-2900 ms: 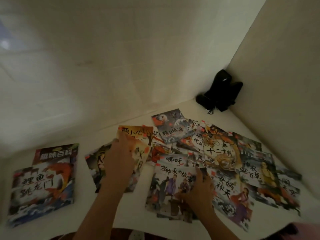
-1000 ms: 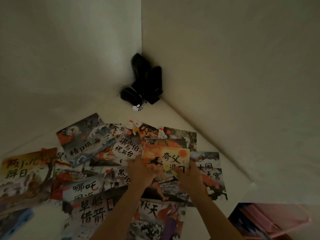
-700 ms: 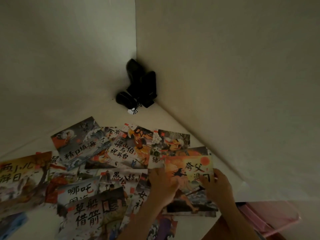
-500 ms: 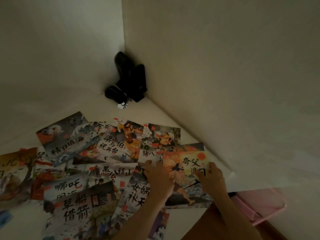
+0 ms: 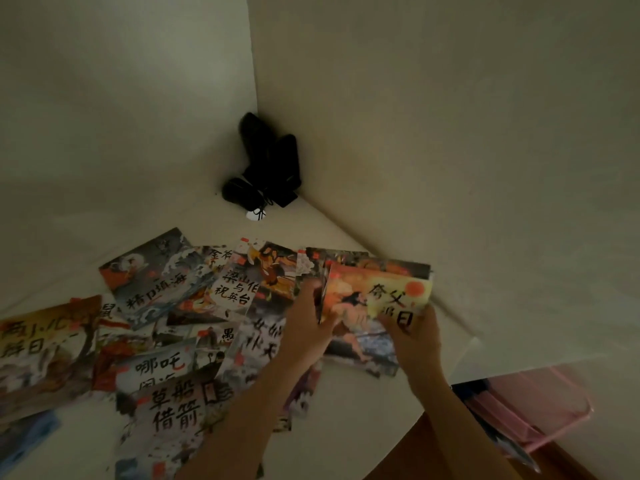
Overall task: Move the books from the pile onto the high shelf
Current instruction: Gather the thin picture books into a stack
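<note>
Several thin picture books (image 5: 162, 282) lie spread and overlapping on the white shelf (image 5: 214, 237). At the right end an orange-and-yellow book (image 5: 367, 299) is tilted up off the books under it. My left hand (image 5: 311, 323) grips its left edge. My right hand (image 5: 412, 336) holds its lower right part, fingers over the cover. Another book (image 5: 391, 266) shows just behind it, against the side wall.
A black object with a white tag (image 5: 266, 168) sits in the shelf's back corner. White walls close the shelf at the back and right. A pink bin (image 5: 530, 407) with something dark in it stands below the shelf's right front edge.
Both hands slid the orange book from the middle of the spread to the right end. Its left edge has now lifted off the shelf.
</note>
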The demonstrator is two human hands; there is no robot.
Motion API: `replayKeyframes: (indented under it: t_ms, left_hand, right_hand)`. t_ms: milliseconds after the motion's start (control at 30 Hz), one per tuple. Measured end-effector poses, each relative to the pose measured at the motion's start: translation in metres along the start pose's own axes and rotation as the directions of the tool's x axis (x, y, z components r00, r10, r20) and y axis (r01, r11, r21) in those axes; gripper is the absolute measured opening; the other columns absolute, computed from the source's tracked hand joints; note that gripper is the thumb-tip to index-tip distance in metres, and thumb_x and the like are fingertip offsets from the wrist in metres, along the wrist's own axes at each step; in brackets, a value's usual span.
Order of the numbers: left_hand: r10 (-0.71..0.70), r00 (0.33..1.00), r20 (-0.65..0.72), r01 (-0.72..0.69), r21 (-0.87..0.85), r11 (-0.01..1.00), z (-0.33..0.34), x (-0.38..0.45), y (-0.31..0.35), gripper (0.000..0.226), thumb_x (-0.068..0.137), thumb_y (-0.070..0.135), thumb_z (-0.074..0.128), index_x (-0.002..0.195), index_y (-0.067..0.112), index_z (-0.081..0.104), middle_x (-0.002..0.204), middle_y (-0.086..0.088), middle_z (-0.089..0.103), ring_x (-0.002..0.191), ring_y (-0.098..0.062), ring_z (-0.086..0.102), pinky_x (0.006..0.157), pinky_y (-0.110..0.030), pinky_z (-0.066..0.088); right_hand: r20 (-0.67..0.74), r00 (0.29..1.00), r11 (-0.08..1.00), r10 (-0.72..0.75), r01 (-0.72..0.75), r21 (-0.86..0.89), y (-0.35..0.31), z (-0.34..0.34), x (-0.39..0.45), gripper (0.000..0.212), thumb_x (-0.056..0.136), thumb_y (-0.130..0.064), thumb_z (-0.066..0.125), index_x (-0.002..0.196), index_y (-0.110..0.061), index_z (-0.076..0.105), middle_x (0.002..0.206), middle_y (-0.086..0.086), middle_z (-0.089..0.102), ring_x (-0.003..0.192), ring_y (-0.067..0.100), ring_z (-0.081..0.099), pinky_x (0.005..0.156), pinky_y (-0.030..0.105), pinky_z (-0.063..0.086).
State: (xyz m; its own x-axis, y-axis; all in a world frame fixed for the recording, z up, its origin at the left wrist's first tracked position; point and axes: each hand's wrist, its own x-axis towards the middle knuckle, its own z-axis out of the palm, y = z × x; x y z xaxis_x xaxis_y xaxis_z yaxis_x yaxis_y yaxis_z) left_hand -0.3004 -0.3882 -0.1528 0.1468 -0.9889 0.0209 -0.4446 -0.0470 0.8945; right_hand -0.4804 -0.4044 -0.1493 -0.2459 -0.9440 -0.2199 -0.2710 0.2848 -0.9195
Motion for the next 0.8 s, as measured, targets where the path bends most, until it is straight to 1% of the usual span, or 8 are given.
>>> replayKeyframes:
  t_ms: [133,233,300,400,467,533,667,800]
  left_hand:
    - [0.109,0.991,-0.078,-0.120,-0.158,0.980,-0.034,0.018,0.016,0.066,0.087,0.011,0.067,0.133,0.023,0.020,0.108,-0.002,0.064,0.089,-0.020,0.068,0.078,-0.034,0.056]
    - [0.233,0.970,-0.073,-0.218,0.173,0.960,-0.056,0.016,0.017,0.058,0.087,0.015,0.068,0.137,0.011,0.038,0.118,-0.003,0.061,0.106,-0.020,0.062,0.089,-0.025,0.047]
    - [0.257,0.966,0.016,-0.248,0.333,0.910,-0.067,0.010,0.014,0.062,0.087,0.019,0.067,0.140,0.006,0.037,0.129,-0.010,0.055,0.120,-0.026,0.053,0.100,-0.030,0.038]
    - [0.133,0.970,0.206,-0.237,0.648,0.724,-0.085,0.011,-0.002,0.077,0.085,0.030,0.068,0.147,0.023,0.023,0.140,0.001,0.045,0.134,-0.020,0.038,0.113,-0.039,0.019]
    - [0.025,0.969,0.244,-0.216,0.803,0.555,-0.100,0.017,-0.016,0.067,0.085,0.029,0.067,0.141,0.033,0.029,0.134,0.007,0.050,0.131,-0.019,0.040,0.112,-0.046,0.018]
    - [-0.110,0.955,0.274,-0.188,0.851,0.490,-0.110,0.019,-0.028,0.047,0.089,0.022,0.060,0.132,0.032,0.043,0.131,0.006,0.053,0.128,-0.020,0.042,0.110,-0.047,0.021]
    - [-0.116,0.961,0.251,-0.139,0.800,0.584,-0.136,0.010,-0.047,0.029,0.095,0.017,0.052,0.124,0.018,0.053,0.117,-0.001,0.061,0.112,-0.022,0.056,0.100,-0.038,0.037]
    - [0.183,0.940,0.288,-0.301,0.446,0.843,-0.154,0.012,-0.022,0.018,0.088,0.004,0.061,0.105,0.005,0.063,0.094,-0.003,0.064,0.090,-0.018,0.061,0.074,-0.029,0.042]
  right_hand:
    - [-0.007,0.973,0.969,-0.232,0.232,0.082,-0.034,0.008,-0.003,0.048,0.078,-0.001,0.074,0.118,-0.017,0.052,0.102,-0.010,0.065,0.090,-0.006,0.064,0.071,0.008,0.052]
    - [-0.011,0.968,0.962,-0.249,0.249,0.116,-0.029,0.021,-0.014,0.044,0.078,-0.003,0.075,0.115,-0.018,0.054,0.103,-0.006,0.068,0.092,0.000,0.066,0.075,0.018,0.055]
    - [-0.005,0.973,0.962,-0.231,0.229,0.147,-0.019,0.027,-0.020,0.042,0.079,-0.003,0.074,0.111,-0.023,0.056,0.104,-0.003,0.069,0.094,0.006,0.068,0.077,0.022,0.056]
    - [0.045,0.975,0.956,-0.216,0.201,0.215,-0.009,0.027,-0.023,0.043,0.080,0.004,0.070,0.107,-0.026,0.056,0.104,-0.002,0.069,0.093,0.005,0.069,0.074,0.019,0.057]
    - [0.079,0.979,0.947,-0.187,0.159,0.280,-0.008,0.024,-0.021,0.042,0.082,0.006,0.067,0.115,-0.016,0.056,0.108,0.002,0.070,0.098,0.013,0.069,0.080,0.027,0.058]
    - [0.105,0.983,0.949,-0.153,0.117,0.294,-0.007,0.020,-0.017,0.045,0.083,0.003,0.067,0.123,-0.010,0.053,0.113,0.006,0.069,0.102,0.018,0.068,0.082,0.030,0.058]
    - [0.095,0.984,0.982,-0.153,0.140,0.125,-0.008,0.015,-0.010,0.049,0.081,-0.005,0.072,0.125,-0.015,0.053,0.111,0.002,0.068,0.099,0.013,0.065,0.073,0.019,0.054]
    - [0.120,0.979,0.983,-0.167,0.155,0.100,-0.007,0.022,-0.010,0.042,0.086,-0.010,0.068,0.124,-0.018,0.052,0.111,0.000,0.066,0.099,0.009,0.064,0.073,0.019,0.052]
